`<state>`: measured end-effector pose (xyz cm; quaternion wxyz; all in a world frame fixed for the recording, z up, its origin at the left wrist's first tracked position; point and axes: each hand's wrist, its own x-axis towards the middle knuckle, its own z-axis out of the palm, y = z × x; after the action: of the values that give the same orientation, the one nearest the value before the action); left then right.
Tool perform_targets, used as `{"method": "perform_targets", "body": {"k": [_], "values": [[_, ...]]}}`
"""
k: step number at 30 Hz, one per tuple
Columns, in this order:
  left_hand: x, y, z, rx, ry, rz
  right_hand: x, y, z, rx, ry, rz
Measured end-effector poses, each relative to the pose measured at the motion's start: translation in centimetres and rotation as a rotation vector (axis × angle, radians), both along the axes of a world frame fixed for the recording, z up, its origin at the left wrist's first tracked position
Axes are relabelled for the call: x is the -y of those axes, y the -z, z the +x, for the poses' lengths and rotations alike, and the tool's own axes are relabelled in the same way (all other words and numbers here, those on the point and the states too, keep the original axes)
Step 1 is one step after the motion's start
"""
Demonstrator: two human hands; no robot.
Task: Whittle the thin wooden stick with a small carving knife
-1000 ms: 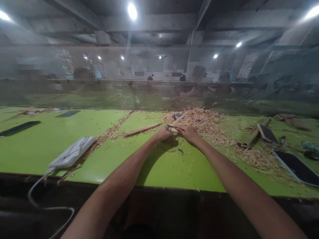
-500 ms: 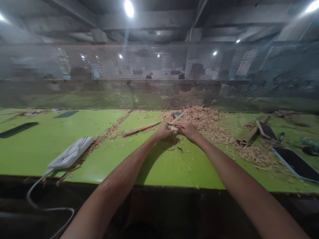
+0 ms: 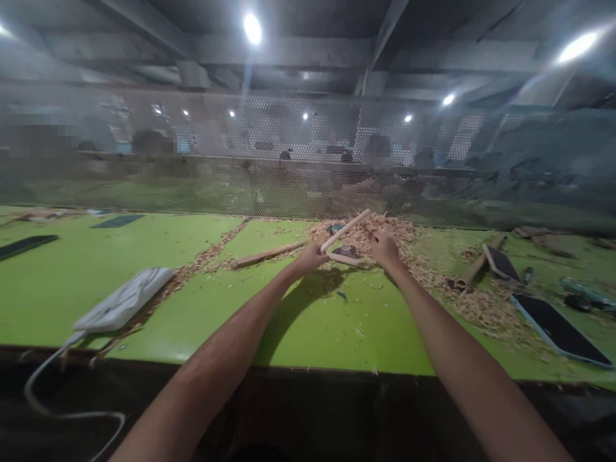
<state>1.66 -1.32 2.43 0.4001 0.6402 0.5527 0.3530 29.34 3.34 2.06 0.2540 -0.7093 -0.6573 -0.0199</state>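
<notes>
My left hand [image 3: 312, 258] is closed around a pale wooden stick [image 3: 347, 230], which slants up and to the right over the shavings. A second pale wooden piece [image 3: 349, 260] runs rightward from the same hand, low over the table; whether the two join inside the fist cannot be made out. My right hand [image 3: 385, 249] is off to the right, apart from the wood, its fingers curled at the edge of the shavings pile [image 3: 399, 228]. Something small and dark shows at its fingertips, too blurred to name. A longer wooden strip [image 3: 269, 255] lies left of my left hand.
On the green table [image 3: 158, 346] at left are a white power strip [image 3: 128, 300] with a cable and a dark phone [image 3: 29, 245]. At right lie a blue-edged phone [image 3: 561, 330] and another phone [image 3: 502, 264] propped on wood. A perforated screen [image 3: 308, 186] stands behind.
My right hand has moved away from the wood to the right, taking the dark blade off it. My left hand keeps the stick, now more exposed. The view has shifted slightly.
</notes>
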Motion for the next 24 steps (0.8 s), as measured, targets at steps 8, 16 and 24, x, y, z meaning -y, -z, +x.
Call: {"method": "perform_targets", "body": {"k": [8, 16, 24], "values": [[0.0, 0.3, -0.8, 0.103, -0.006, -0.025, -0.7, 0.7, -0.8, -0.269, -0.096, 0.246], [-1.0, 1.1, -0.9, 0.161, -0.012, -0.019, -0.8, 1.6, -2.3, -0.283, -0.199, 0.264], [-1.8, 2.0, -1.3, 0.167, -0.018, -0.011, -0.7, 1.5, -3.1, -0.646, -0.287, 0.217]]}}
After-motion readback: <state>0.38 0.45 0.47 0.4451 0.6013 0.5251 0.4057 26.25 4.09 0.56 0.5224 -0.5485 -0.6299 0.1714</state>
